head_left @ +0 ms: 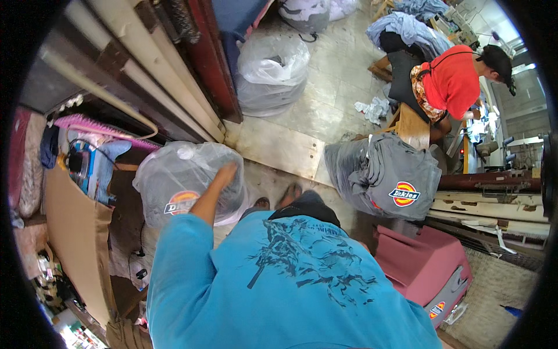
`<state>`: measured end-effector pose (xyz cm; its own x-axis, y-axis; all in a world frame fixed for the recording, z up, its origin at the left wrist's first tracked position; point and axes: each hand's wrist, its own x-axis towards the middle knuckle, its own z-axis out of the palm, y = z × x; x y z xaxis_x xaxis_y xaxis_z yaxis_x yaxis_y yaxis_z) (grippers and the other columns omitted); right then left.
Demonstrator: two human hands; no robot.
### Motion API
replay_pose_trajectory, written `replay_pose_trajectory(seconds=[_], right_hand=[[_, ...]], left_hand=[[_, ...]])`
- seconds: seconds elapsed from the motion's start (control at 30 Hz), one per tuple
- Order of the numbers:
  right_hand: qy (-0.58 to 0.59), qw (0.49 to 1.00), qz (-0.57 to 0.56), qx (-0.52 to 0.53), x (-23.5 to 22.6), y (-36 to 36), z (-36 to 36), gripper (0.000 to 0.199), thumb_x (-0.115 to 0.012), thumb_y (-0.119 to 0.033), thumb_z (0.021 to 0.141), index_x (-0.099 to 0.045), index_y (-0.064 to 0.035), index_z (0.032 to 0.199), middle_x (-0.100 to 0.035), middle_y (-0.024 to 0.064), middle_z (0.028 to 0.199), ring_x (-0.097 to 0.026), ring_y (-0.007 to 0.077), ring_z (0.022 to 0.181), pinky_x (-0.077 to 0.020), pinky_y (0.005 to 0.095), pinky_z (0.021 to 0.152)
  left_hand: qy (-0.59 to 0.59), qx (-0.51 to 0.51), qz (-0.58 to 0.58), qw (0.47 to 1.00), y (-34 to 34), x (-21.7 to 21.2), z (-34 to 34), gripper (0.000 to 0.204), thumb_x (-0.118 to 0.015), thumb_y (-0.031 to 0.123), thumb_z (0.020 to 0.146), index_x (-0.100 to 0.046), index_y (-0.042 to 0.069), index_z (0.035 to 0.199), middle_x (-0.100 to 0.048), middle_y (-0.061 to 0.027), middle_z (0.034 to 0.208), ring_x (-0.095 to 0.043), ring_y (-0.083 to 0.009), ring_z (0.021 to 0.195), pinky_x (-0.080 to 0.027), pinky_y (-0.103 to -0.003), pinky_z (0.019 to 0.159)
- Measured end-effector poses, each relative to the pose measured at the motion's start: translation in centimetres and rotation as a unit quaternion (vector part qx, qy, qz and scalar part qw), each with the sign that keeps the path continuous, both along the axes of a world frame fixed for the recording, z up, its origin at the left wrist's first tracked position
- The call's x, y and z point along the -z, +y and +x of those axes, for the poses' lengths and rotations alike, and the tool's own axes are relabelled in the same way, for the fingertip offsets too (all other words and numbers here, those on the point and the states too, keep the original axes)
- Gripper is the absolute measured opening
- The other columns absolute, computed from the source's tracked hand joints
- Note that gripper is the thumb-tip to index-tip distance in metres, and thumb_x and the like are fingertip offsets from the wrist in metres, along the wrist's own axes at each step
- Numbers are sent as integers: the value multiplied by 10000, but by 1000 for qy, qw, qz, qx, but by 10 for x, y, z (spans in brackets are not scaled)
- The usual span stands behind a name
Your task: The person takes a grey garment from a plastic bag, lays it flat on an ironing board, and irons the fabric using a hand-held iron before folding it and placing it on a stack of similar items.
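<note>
My left arm, in a blue sleeve, reaches forward over a clear plastic bag (192, 166) on the floor, with grey garments showing inside it. My left hand (225, 174) is at the bag's right side; motion smears its fingers, and I cannot tell whether they touch or grip the plastic. My right hand is out of sight behind my shirt. To the right of my feet lies a stack of folded grey garments (372, 168) with a round printed patch. Nearer to my right side is a dusty-pink stack of cloth (421, 259), with a grey piece on its end.
A second plastic bag (272, 84) stands beside the doorway ahead. At the right, a person in a red shirt (456, 78) sits on a wooden stool at a work table. An iron (81, 158) rests among cloth on the left, above a brown-covered board (72, 227).
</note>
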<state>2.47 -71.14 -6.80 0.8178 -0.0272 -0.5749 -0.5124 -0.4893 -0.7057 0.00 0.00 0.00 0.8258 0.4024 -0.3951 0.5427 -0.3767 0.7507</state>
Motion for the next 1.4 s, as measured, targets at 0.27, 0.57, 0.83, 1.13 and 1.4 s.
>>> replay_pose_trajectory(seconds=[0.27,0.57,0.83,1.13,1.4], right_hand=[[-1,999,26,-29,-68,58,145,298,-567,-298,872,-593,-70,1061,-620,37,941,-570,128,812,-450,267,703],[94,995,-29,-25,-198,191,391,316,-554,-299,878,-559,-75,1102,-604,18,968,-560,106,773,-434,254,645],[85,991,-78,-75,-211,239,482,348,-539,-305,887,-531,-61,1134,-588,32,963,-556,110,739,-433,263,610],[235,946,-211,-66,-207,235,488,361,-541,-302,889,-529,-39,1136,-583,55,986,-559,135,790,-445,288,669],[294,919,-262,-14,-199,275,528,377,-546,-303,889,-523,-26,1144,-579,69,1011,-557,146,843,-447,298,719]], left_hand=[[-92,19,-62,994,23,7,247,437,-472,302,858,-504,42,1207,-585,-203,1096,-564,-293,1025,-430,-372,871],[-24,27,-87,996,-27,-62,292,359,-509,229,835,-561,78,1157,-596,-183,1058,-572,-309,975,-446,-376,834],[-92,-129,118,980,75,-100,472,279,-486,226,841,-593,75,1050,-600,-167,1054,-569,-347,966,-455,-402,806],[380,-272,-133,874,166,201,556,407,-470,295,815,-543,64,1142,-548,-209,1173,-537,-315,1101,-428,-439,897],[282,-548,-337,712,139,262,581,472,-461,384,851,-545,39,1162,-539,-144,1206,-544,-276,1058,-454,-416,843]])
